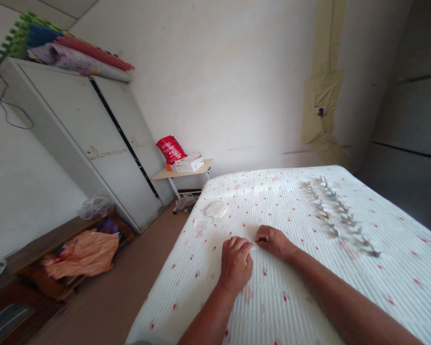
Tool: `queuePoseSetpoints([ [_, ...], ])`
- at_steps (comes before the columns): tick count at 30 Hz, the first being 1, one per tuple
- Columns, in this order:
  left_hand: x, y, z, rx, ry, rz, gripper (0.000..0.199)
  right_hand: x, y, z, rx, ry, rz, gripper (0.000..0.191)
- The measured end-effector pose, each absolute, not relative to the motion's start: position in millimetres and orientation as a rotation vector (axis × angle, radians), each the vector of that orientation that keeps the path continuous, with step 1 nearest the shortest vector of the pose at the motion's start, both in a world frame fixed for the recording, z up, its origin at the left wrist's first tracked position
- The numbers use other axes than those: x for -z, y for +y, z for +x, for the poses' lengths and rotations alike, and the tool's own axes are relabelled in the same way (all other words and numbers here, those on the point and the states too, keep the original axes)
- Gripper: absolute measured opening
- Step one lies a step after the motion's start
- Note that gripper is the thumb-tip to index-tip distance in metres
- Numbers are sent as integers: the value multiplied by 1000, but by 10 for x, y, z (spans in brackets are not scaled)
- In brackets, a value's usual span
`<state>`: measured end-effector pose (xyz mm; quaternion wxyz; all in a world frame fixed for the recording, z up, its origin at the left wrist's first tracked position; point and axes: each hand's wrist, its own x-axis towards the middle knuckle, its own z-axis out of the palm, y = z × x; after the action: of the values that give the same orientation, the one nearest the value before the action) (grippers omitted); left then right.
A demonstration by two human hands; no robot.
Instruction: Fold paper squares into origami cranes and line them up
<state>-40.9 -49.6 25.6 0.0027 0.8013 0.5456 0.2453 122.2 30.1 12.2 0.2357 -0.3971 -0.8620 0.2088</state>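
Observation:
My left hand (236,264) and my right hand (274,241) are close together, low over the middle of the bed. Both have curled, pinched fingers. Between the fingertips shows a small white piece (253,246), which looks like paper; its shape is mostly hidden. Beyond my left hand lie a roundish stack of thin printed paper (216,209) and a flat printed sheet (201,224). To the right of my right hand, small twisted grey-white pieces (350,221) stand in rows on the mattress (273,297), too blurred to name exactly.
The white mattress has red spots. Behind it, a small table (182,173) bears a red bag (171,149) and a white box (189,165). A grey cabinet (75,124) stands left, with rolled mats (82,60) on top. An orange plastic bag (84,254) lies on a low wooden shelf.

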Motion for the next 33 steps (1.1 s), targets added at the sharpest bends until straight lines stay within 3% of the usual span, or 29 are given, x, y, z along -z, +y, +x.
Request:
queuePoseSetpoints([
  [9, -188, -620, -346, -457, 1759, 2501, 45, -108, 329, 1180, -704, -2211, -1256, 16],
  [15, -186, -632, -334, -460, 1781, 2489, 44, -138, 272, 1030, -507, -2125, -1527, 5],
  [25, -195, -639, -339, -426, 1791, 2472, 46, -107, 373, 1187, -479, -2157, -1481, 11],
  [33, -180, -632, -330, -453, 1771, 2482, 46, 5, 406, 1224, -775, -2014, -1226, 8],
])
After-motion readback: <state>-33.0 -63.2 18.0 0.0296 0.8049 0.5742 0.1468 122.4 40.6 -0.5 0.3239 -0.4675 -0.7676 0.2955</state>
